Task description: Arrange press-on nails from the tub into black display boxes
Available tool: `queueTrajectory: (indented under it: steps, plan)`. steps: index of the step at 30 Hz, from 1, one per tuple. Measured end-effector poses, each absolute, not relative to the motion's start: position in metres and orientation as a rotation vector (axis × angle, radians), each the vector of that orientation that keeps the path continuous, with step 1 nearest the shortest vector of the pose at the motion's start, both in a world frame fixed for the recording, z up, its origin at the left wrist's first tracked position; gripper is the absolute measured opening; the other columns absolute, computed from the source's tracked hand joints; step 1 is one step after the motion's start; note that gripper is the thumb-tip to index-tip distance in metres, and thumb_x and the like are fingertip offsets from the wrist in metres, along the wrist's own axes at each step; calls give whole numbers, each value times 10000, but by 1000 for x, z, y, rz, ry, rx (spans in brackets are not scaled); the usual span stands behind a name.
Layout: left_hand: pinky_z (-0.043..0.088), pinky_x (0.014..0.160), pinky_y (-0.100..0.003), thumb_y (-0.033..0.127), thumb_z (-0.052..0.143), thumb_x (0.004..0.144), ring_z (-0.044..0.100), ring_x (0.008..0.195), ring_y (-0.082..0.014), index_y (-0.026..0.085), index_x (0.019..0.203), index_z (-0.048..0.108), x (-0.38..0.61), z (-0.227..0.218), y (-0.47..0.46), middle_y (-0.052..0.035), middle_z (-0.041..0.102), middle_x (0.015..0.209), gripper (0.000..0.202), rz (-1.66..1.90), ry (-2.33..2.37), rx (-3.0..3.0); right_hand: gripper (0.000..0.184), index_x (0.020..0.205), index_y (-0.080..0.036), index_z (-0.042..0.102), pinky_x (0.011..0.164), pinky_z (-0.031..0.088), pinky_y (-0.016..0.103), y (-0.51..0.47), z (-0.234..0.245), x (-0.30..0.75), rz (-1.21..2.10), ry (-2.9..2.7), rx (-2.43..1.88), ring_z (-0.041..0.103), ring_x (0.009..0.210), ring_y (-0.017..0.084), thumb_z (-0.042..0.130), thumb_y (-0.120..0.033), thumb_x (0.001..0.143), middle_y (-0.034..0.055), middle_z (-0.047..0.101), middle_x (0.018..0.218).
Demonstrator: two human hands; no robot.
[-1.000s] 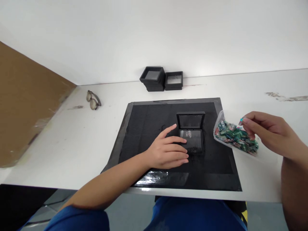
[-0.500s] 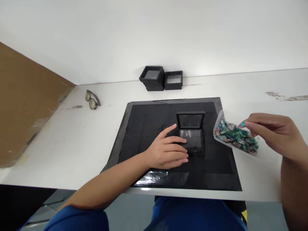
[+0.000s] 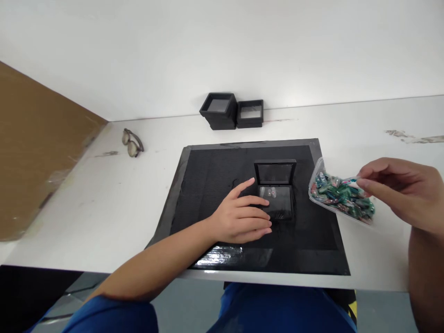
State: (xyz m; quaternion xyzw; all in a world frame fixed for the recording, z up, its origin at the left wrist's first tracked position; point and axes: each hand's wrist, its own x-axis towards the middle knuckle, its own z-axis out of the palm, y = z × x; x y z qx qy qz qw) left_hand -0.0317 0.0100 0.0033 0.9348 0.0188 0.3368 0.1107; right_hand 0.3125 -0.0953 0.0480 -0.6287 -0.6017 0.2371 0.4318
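Note:
A small black display frame lies unfolded on the black mat, its lid raised at the back and a clear film across its base. Small pale pieces rest at the film's upper left. My left hand is spread flat, its fingertips on the frame's left side. Over the right end of a clear plastic box full of small shiny green, blue and pink packets, my right hand pinches one small clear packet between thumb and forefinger.
Stacked black frames stand against the wall, with a lower stack beside them. A pair of glasses lies at the far left. The black mat covers the middle of the white table, and a brown board rises on the left.
My right hand has drawn back slightly to the right, lifting a small packet from the pile; its colour in the grip looks different. My left hand and the open frame stay in place.

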Motion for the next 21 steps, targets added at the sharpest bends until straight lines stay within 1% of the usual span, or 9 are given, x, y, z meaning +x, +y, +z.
queueTrajectory:
  steps: [4,8,11,13,17,21]
  plan:
    - [320,1298,-504,293,781,835,768,969,-146,264,915,719,-32,3,10,110,796,836,106,989,51,2746,121,848,-253,693,472,434,239,-96,50,314,694,-1406,-1512,546,553,108,746,-361,860,-19,596,624]
    - [305,1306,-506,285,790,825,766,980,-147,257,918,717,-32,2,10,109,793,828,122,983,55,2737,109,830,-245,681,476,457,278,-95,51,315,938,-1199,-1335,542,545,136,727,-339,862,-18,555,592]
    - [299,1308,-508,277,790,825,764,988,-148,256,929,718,-33,2,10,105,793,827,129,973,59,2727,113,801,-244,677,435,450,282,-93,55,310,1129,-1048,-1161,499,509,137,725,-335,846,-22,515,558]
    - [302,1306,-510,275,783,831,765,988,-148,259,933,719,-32,2,10,104,794,830,122,970,57,2725,125,780,-240,681,410,440,267,-91,59,307,1201,-1001,-1090,463,475,123,730,-338,841,-28,494,529]
    - [310,1300,-515,280,769,840,765,988,-148,277,933,720,-32,3,10,112,792,828,105,972,58,2729,188,710,-231,682,376,399,246,-88,64,300,1237,-988,-1020,420,417,102,742,-355,837,-38,463,471]
    - [310,1300,-517,281,773,835,763,996,-150,281,935,720,-32,3,11,113,791,832,114,962,58,2729,252,631,-219,671,359,332,261,-89,65,298,1218,-989,-990,386,382,101,732,-347,839,-40,412,415]
